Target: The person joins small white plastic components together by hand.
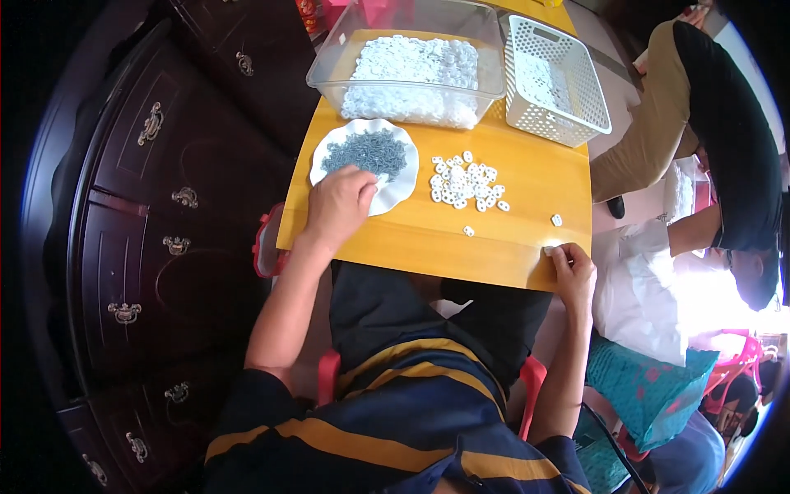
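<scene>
My left hand [339, 204] is over the near side of a white scalloped plate [395, 198]. Its fingers are drawn together beside a heap of small grey screw-like pieces [366, 152]; what they pinch is too small to make out. At the table's right front corner, my right hand [574, 270] pinches a small white plastic piece [549, 250] between thumb and fingers. A loose group of white oval pieces with dark holes [465, 183] lies right of the plate. Two more sit apart: one white piece [469, 230] nearer me, another white piece [557, 220] close to my right hand.
A clear plastic bin [329, 74] full of white pieces stands at the back of the wooden table [395, 243]. Beside it is a white perforated basket [568, 115] with more inside. Dark drawers [148, 206] line the left. Another person [708, 123] is at the right.
</scene>
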